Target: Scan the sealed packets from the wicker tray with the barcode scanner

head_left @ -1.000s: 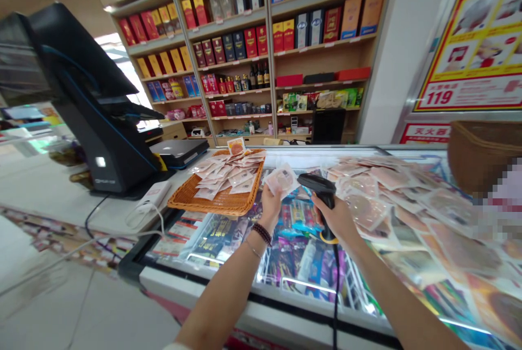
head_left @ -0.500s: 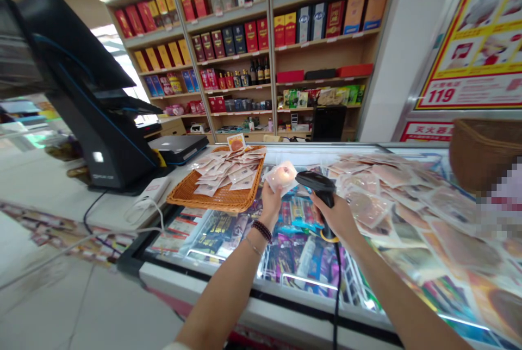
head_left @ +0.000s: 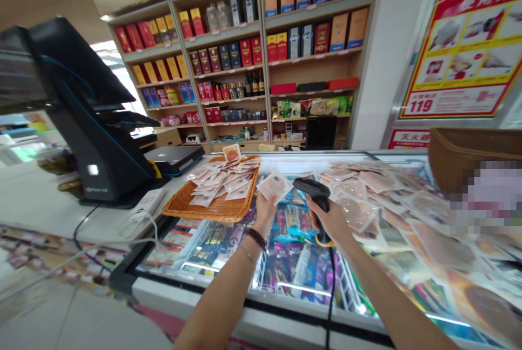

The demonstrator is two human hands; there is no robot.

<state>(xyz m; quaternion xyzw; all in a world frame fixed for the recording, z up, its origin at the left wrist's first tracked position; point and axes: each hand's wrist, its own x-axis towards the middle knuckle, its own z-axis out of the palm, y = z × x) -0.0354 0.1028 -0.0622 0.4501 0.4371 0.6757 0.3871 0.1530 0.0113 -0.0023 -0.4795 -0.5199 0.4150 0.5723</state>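
Between the fingers of my left hand (head_left: 266, 210) is a small flat packet (head_left: 274, 186), whitish with a printed label on its face. My right hand (head_left: 329, 222) grips a black barcode scanner (head_left: 313, 188) by its handle, its head pointing left toward the packet with a gap between them. A cable (head_left: 331, 295) hangs from the scanner's handle. To the left, an orange wicker basket (head_left: 179, 204) holds a heap of similar packets (head_left: 222, 182). Many more flat packets (head_left: 362, 198) lie spread on the glass freezer top to the right.
A glass-topped freezer (head_left: 191, 306) lies under my hands, with wrapped goods (head_left: 281, 268) inside. At left stand a black checkout terminal (head_left: 98, 143) and a white cable (head_left: 150, 219). A brown basket (head_left: 468, 149) is at right, shelves (head_left: 310, 62) behind.
The bright scanner light on the packet is gone, and its label now shows. The view has shifted slightly; both hands keep hold of their things.
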